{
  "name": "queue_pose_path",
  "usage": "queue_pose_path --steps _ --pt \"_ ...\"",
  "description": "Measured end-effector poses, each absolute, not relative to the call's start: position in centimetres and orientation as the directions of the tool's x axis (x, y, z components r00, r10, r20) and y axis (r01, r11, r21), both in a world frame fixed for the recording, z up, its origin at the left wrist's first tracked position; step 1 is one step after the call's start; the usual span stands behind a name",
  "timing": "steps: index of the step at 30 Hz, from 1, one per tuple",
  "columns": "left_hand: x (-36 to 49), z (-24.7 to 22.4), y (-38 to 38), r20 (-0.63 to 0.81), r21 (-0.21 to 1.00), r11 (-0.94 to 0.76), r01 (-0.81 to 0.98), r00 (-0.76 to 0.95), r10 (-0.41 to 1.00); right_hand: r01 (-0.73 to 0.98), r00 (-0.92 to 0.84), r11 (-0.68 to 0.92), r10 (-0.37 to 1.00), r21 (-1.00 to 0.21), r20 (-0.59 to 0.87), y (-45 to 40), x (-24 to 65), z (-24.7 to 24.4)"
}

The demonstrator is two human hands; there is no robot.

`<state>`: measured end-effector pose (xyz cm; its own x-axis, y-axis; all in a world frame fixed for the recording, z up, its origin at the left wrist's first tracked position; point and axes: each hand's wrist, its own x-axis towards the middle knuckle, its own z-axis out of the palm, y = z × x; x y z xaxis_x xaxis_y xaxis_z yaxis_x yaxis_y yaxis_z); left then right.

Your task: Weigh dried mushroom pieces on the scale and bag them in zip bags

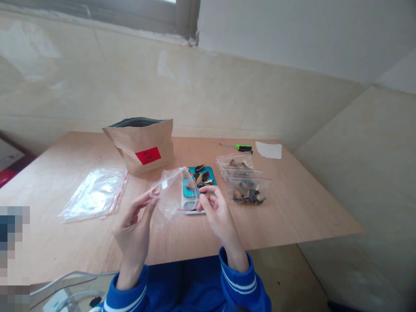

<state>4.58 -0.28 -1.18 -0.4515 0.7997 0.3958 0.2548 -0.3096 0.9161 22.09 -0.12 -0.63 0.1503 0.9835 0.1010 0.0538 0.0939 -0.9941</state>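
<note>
The left hand (pixel 134 229) and right hand (pixel 219 214) pinched a clear bag (pixel 170 195). Dried pieces (pixel 199 178) lay just beyond the right, nearer hand.

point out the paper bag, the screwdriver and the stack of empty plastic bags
paper bag (pixel 143 149): head view, on its front
screwdriver (pixel 243 147): head view, on its handle
stack of empty plastic bags (pixel 92 193): head view, on the top of the stack
</note>
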Motion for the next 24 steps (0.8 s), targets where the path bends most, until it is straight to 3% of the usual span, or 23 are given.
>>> queue_pose_path --steps 2,5,8,15,24 --pt "4.5 -1.2 -0.1 0.424 0.903 -0.343 0.257 -0.416 0.804 0.265 0.126 0.155 0.973 -0.952 0.194 0.8 23.3 -1.0" --pt "4.3 -1.8 0.1 0.440 0.896 -0.362 0.256 -0.420 0.793 0.586 0.111 0.212 0.935 -0.782 0.336 2.8 24.8 -2.5" --pt "4.2 -2.5 0.3 0.395 0.916 -0.307 0.257 -0.448 0.802 0.746 0.070 0.167 0.943 -0.645 0.325 4.6 25.6 -4.6" --pt "4.9 -3.3 0.6 0.326 0.943 -0.245 0.227 -0.460 0.826 0.795 0.075 0.154 0.934 -0.586 0.348 5.4 25.6 -6.5" --pt "6.1 -3.9 0.6 0.200 0.977 -0.214 0.001 -0.366 0.909 0.877 0.110 0.096 0.914 -0.471 0.392 5.0 25.6 -5.8"
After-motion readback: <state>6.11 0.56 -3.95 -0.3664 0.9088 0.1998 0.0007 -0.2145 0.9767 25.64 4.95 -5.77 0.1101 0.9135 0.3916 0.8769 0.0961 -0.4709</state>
